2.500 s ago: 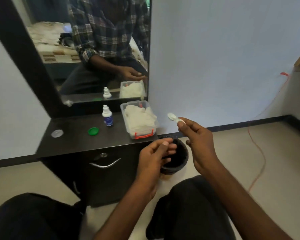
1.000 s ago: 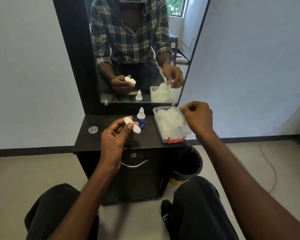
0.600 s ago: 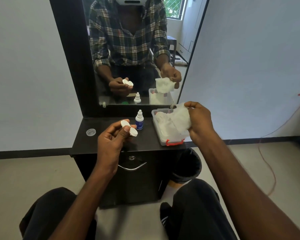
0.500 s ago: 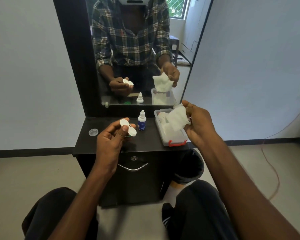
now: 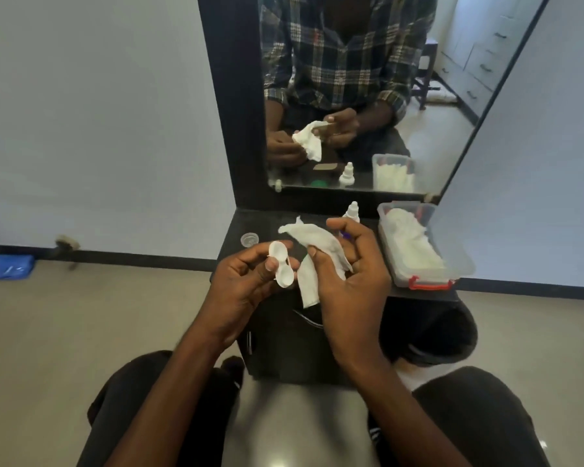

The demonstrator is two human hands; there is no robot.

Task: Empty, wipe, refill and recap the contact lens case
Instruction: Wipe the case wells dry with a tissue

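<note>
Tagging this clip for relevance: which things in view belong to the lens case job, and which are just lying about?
In use:
lens case, held by left hand
tissue, held by right hand
solution bottle
clear cap
tissue box

Lying about:
blue cloth
black bin

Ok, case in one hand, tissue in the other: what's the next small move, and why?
Probably bring the tissue in the right hand into a well of the open lens case, which the left hand pinches close beside it; no wiping contact shows yet.
</note>
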